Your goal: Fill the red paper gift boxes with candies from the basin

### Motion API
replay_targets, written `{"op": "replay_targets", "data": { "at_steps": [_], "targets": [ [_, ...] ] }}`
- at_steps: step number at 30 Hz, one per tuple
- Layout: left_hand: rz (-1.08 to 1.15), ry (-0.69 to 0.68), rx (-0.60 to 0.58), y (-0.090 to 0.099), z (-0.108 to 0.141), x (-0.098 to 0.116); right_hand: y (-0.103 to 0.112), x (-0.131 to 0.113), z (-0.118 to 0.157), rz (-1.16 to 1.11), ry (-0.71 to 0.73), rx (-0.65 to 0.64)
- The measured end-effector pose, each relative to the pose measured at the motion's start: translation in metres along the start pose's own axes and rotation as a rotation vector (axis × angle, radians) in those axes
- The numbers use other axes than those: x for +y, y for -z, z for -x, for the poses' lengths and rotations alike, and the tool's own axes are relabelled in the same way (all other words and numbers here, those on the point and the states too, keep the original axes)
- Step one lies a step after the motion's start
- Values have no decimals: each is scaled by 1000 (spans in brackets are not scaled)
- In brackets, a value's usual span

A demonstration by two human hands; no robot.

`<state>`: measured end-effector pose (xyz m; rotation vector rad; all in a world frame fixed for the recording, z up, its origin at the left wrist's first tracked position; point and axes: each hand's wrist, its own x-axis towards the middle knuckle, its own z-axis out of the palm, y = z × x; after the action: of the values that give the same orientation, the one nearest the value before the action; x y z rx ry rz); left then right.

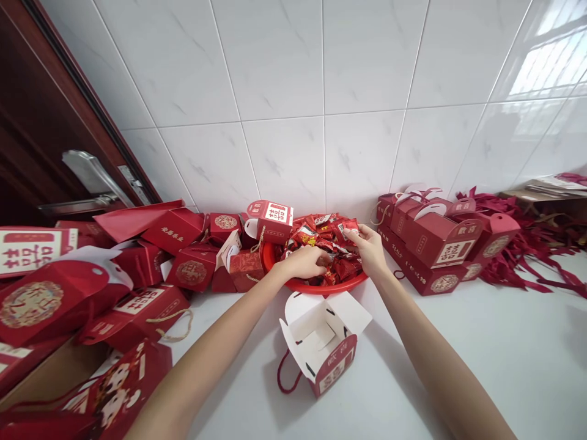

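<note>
A red plastic basin (332, 288) against the tiled wall is heaped with small shiny red wrapped packets (337, 269). My left hand (305, 263) reaches over the basin's left side, its fingers curled down among the packets; what they grip is hidden. At the basin's right side, my right hand (371, 247) pinches a red packet (347, 231) between thumb and fingers. In front of the basin stands an open red gift box (337, 366) with a white inside. Its flaps are spread, nothing shows inside it, and a dark red cord loop hangs from its left side.
Many red gift boxes (190, 272) are piled on the left, some with rope handles. Another stack of closed boxes (435, 244) stands right of the basin. Dark red ribbons (509, 256) lie beyond it. A door handle (98, 183) juts out at the left.
</note>
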<state>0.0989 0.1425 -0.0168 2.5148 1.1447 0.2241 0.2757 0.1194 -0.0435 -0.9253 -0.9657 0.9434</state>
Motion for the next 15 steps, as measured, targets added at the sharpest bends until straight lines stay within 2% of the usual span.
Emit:
{"op": "replay_targets", "data": {
  "at_steps": [6,10,15],
  "targets": [
    [-34,-29,30,-10,-6,11,2,9,-6,-14,112,170],
    [-114,-127,115,-19,-18,19,3,12,-8,-25,162,212],
    [-181,-224,80,-25,-37,22,3,10,-10,-105,142,219]
  ]
}}
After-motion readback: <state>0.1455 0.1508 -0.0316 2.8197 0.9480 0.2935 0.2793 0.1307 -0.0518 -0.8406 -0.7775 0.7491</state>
